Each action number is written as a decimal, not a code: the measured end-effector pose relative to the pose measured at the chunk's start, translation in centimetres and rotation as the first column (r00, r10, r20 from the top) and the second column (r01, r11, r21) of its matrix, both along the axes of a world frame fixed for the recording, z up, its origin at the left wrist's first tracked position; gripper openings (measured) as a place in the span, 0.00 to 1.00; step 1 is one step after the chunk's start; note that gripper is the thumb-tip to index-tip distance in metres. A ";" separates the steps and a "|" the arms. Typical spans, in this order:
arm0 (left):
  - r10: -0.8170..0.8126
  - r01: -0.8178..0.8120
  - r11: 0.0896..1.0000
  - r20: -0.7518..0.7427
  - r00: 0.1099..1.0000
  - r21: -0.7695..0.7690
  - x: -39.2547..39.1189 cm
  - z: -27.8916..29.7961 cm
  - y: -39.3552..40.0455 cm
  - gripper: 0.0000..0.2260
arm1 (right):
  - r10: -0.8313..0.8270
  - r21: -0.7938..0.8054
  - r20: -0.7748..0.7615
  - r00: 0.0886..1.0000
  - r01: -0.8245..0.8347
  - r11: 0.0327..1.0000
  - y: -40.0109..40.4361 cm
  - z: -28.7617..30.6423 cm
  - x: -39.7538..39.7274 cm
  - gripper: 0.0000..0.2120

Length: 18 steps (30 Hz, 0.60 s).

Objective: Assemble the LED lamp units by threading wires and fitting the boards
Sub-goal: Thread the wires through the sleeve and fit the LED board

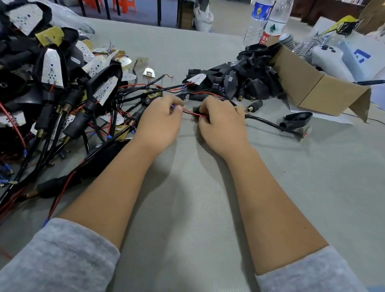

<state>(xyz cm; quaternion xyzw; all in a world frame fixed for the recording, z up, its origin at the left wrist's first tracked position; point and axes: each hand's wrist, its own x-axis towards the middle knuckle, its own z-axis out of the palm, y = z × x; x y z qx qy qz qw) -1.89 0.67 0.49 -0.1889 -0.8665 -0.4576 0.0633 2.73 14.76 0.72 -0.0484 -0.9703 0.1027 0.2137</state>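
Note:
My left hand (160, 119) pinches the end of a thin red wire (192, 113), where a small blue tip shows at its fingertips. My right hand (221, 122) grips a black lamp part at the wire's other end, mostly hidden under its fingers. A black cable (266, 124) runs from that hand to the right, past a black lamp housing (296, 120), ending at a small LED board (306, 132). Both hands sit at the middle of the grey table (183, 212).
A heap of assembled lamps (52, 71) with white LED boards and tangled wires fills the left. A pile of black housings (246, 77) lies at the back right, beside a cardboard box (319, 92). Two plastic bottles (269, 20) stand behind it.

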 end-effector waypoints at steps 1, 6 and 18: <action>0.011 -0.013 0.998 0.027 1.000 0.066 0.0 0.1 0.0 0.11 | 0.063 -0.060 -0.005 0.998 -0.063 0.996 -0.1 0.2 0.1 0.08; -0.011 -0.009 0.982 0.101 0.995 0.191 0.0 -0.1 -0.1 0.12 | 0.245 -0.130 0.004 0.969 -0.243 0.961 -1.0 0.6 0.3 0.08; 0.106 -0.184 0.944 0.277 0.955 0.273 2.1 3.5 4.8 0.10 | -0.014 -0.097 -0.214 0.977 -0.007 0.995 -0.6 0.6 0.6 0.05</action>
